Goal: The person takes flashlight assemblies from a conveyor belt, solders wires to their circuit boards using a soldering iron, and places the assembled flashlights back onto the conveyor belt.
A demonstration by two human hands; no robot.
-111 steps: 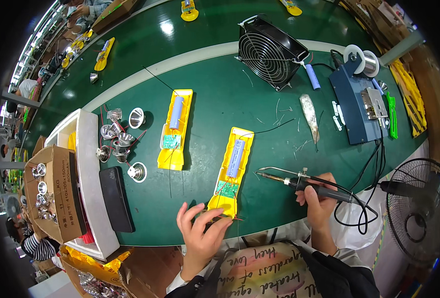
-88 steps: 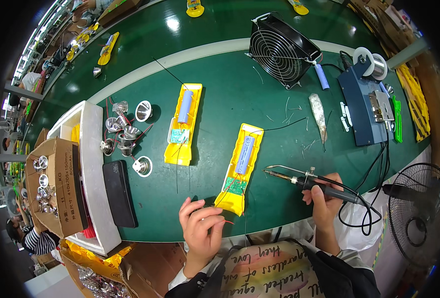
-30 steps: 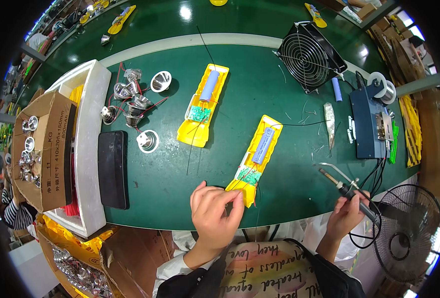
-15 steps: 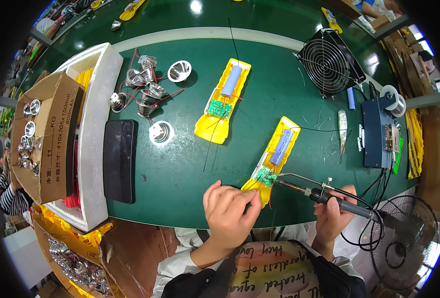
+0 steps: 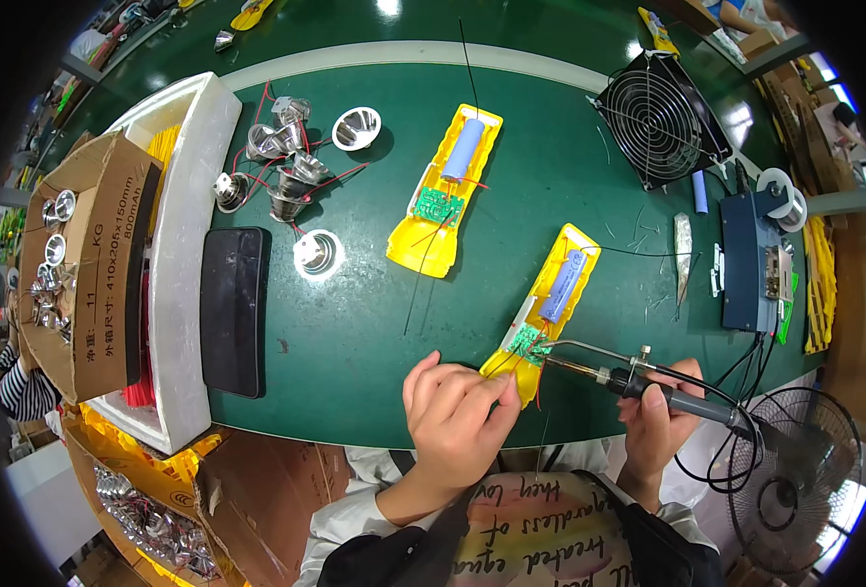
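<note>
My right hand is closed round the dark handle of a soldering iron, which has a thin metal solder-feed tube running beside its tip. That tip meets a small green circuit board in a yellow plastic half-shell. Above the board in the same shell lies a lilac battery cell. Fingers bent, my left hand pinches the shell's near end; whether a thin wire is also between the fingertips is hidden. A second yellow half-shell, with its own cell and board, lies farther off.
Silver reflector cups with red wires lie at the left, by a black tray, a white foam box and a cardboard box. At the right stand a black fan, a blue soldering station and a solder reel.
The view has shifted slightly, so the bench things sit a little differently in it. Both hands keep their holds, and the iron's tip stays at the board.
</note>
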